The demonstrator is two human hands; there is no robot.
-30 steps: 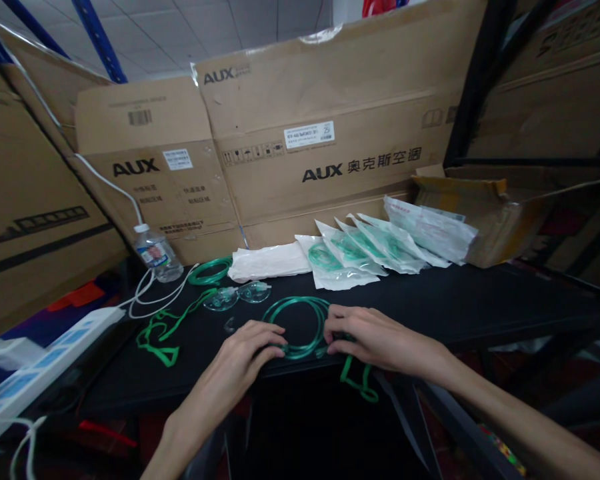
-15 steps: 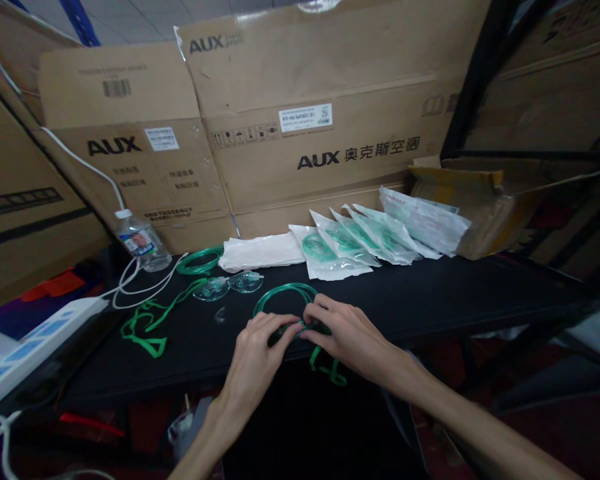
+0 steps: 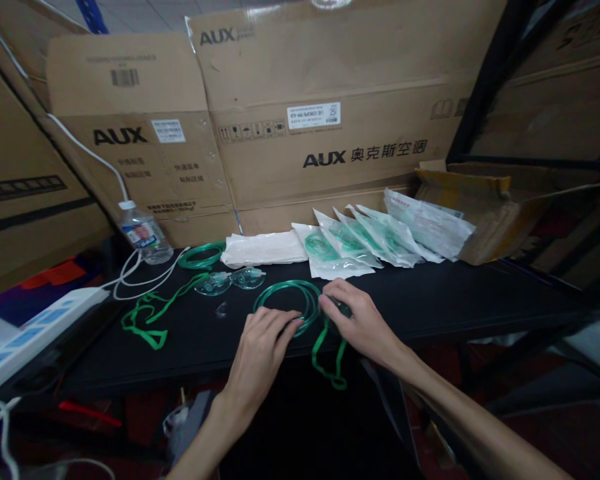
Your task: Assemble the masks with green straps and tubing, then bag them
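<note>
Parted since earlier, right hand [image 3: 356, 317] clasps green piece [image 3: 345, 309], left hand [image 3: 264, 339] pinches tubing [image 3: 286, 285], facing "AUX" carton [image 3: 350, 73].

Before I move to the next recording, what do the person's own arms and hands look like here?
The left hand and right hand are both ungloved, with slender fingers. The left forearm and right forearm are slim and bare as far as the picture shows, with no sleeves in view. I can see no watch, bracelet or ring; small markings are too blurred to judge.
</note>
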